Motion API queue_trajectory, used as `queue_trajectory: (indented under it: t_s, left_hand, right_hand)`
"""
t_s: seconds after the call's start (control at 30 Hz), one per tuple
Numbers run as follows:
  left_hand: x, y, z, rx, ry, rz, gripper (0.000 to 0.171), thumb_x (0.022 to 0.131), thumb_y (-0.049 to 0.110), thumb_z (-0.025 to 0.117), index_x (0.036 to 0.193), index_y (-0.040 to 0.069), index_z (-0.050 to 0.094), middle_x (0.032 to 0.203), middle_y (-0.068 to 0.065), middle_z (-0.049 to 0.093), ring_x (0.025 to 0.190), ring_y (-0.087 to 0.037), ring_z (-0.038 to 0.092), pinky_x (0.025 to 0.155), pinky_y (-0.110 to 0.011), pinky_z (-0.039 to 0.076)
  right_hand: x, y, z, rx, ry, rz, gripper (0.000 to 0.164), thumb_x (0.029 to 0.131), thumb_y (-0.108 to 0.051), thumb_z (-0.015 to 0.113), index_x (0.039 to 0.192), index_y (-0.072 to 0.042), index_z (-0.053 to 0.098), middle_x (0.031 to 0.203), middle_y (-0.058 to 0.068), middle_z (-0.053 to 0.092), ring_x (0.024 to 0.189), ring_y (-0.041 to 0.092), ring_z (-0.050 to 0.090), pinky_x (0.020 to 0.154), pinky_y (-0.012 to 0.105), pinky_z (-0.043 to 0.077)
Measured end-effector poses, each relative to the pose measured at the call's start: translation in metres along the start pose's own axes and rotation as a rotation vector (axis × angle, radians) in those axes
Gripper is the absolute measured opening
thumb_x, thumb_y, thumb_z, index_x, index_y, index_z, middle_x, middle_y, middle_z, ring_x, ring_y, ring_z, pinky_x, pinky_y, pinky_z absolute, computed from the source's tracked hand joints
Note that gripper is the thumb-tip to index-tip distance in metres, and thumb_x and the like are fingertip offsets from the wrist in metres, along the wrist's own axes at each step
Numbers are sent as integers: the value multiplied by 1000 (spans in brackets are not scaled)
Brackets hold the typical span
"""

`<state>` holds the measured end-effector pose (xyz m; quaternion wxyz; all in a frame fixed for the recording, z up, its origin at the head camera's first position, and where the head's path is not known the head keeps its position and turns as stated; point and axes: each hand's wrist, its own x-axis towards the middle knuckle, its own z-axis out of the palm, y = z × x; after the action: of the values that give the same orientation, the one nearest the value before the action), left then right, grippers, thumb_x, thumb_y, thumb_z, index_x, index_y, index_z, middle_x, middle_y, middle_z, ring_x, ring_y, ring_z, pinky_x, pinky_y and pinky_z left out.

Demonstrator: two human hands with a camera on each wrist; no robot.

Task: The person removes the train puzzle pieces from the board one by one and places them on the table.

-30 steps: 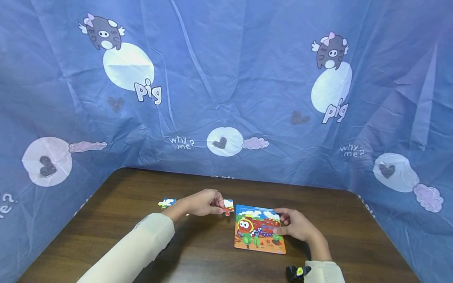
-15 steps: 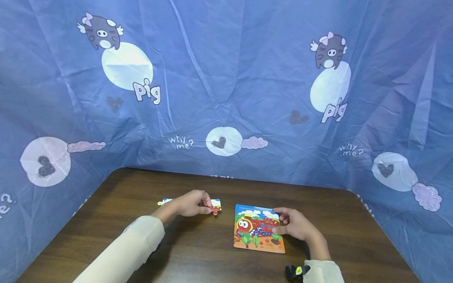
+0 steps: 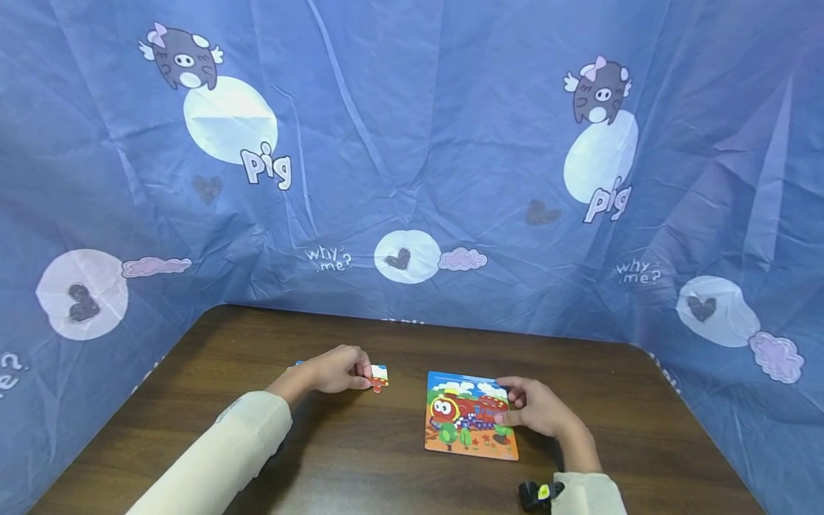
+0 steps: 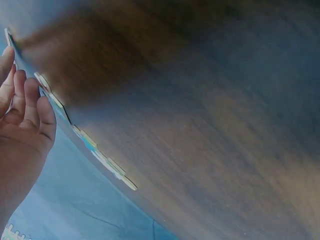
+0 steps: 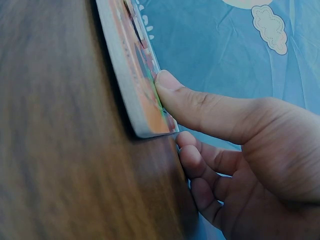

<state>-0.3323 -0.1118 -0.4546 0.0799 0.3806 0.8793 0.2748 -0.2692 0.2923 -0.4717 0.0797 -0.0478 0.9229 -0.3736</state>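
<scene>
My left hand (image 3: pixel 339 369) pinches a jigsaw piece (image 3: pixel 380 373) with a red, white and blue print, low over the table left of the puzzle board. Partly hidden behind that hand lies another jigsaw piece (image 3: pixel 299 363); the left wrist view shows loose pieces (image 4: pixel 104 159) lying flat past the fingers. A square puzzle board (image 3: pixel 473 440) with a red cartoon train lies flat on the table. At its right edge my right hand (image 3: pixel 542 409) holds it, the thumb (image 5: pixel 172 86) on the printed face and the other fingers curled beside the edge.
The brown wooden table (image 3: pixel 386 476) has a far edge against a blue printed cloth (image 3: pixel 412 179), which also hangs at both sides. A black strap device (image 3: pixel 539 495) sits at the right wrist.
My left hand has moved left, away from the puzzle board, with the jigsaw piece in its fingers, and now covers more of the loose piece behind. The right hand and board stay put.
</scene>
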Motion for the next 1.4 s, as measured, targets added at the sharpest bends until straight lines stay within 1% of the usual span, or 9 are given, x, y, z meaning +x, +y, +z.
queue_trajectory:
  t_s: [0.27, 0.37, 0.43, 0.6, 0.73, 0.87, 1.0, 1.17, 1.4]
  left_hand:
    - [0, -3, 1, 38, 8, 21, 9, 91, 5, 75, 85, 6, 69, 74, 4, 60, 69, -3, 50, 66, -22, 45]
    - [1, -2, 1, 42, 12, 15, 10, 90, 5, 76, 83, 7, 69, 72, 6, 59, 68, -3, 49, 64, -22, 44]
    - [2, -1, 2, 42, 20, 0, 11, 90, 6, 77, 83, 8, 69, 73, 7, 59, 67, -3, 49, 64, -22, 44]
    - [10, 3, 5, 35, 51, 26, 12, 86, 7, 79, 82, 10, 68, 74, 8, 62, 69, -3, 53, 65, -22, 47]
    - [20, 13, 10, 11, 51, 36, 13, 86, 8, 80, 81, 11, 68, 75, 8, 64, 71, -4, 56, 66, -23, 49]
    - [32, 27, 17, 24, 31, 36, 14, 87, 10, 80, 82, 12, 68, 77, 8, 62, 72, -4, 56, 67, -24, 49]
    - [45, 43, 28, 29, 10, 38, 13, 89, 13, 80, 84, 13, 68, 78, 8, 62, 74, -3, 56, 69, -24, 49]
    - [62, 60, 43, -1, -14, 57, 11, 89, 15, 80, 87, 14, 69, 82, 7, 62, 76, -4, 56, 71, -23, 49]
    - [78, 82, 59, -9, -62, 63, 11, 90, 21, 81, 89, 17, 71, 87, 9, 63, 79, -4, 57, 73, -21, 48]
  right_hand:
    - [-1, 0, -1, 16, -5, -3, 67, 74, -12, 92, 134, -3, 64, 94, 5, 53, 84, 20, 49, 74, 35, 41]
    - [-1, 0, -1, 27, -9, -1, 67, 74, -12, 92, 134, -2, 64, 94, 6, 53, 84, 21, 48, 74, 36, 41]
    - [-1, 0, -1, 26, -8, 1, 67, 74, -12, 92, 134, -2, 64, 94, 6, 53, 84, 21, 48, 74, 36, 41]
    - [-1, 0, -1, 24, -8, 11, 68, 73, -13, 93, 134, -3, 64, 94, 6, 54, 84, 21, 49, 74, 35, 41]
    - [0, 0, -1, 27, -13, 9, 68, 74, -13, 92, 134, -2, 63, 94, 6, 53, 84, 21, 48, 74, 35, 41]
    - [0, 1, -1, 25, -10, 2, 68, 73, -12, 92, 134, -2, 63, 94, 6, 53, 84, 20, 49, 74, 35, 42]
    - [0, 1, 0, 18, -9, 0, 68, 73, -13, 93, 134, -2, 63, 94, 6, 54, 84, 20, 49, 74, 35, 42]
    - [0, 0, 0, 15, -3, -1, 69, 73, -12, 93, 134, -2, 64, 95, 6, 54, 85, 20, 49, 75, 35, 42]
    - [0, 1, 0, 21, -3, 0, 69, 73, -12, 93, 134, -2, 63, 94, 6, 54, 84, 21, 49, 74, 35, 42]
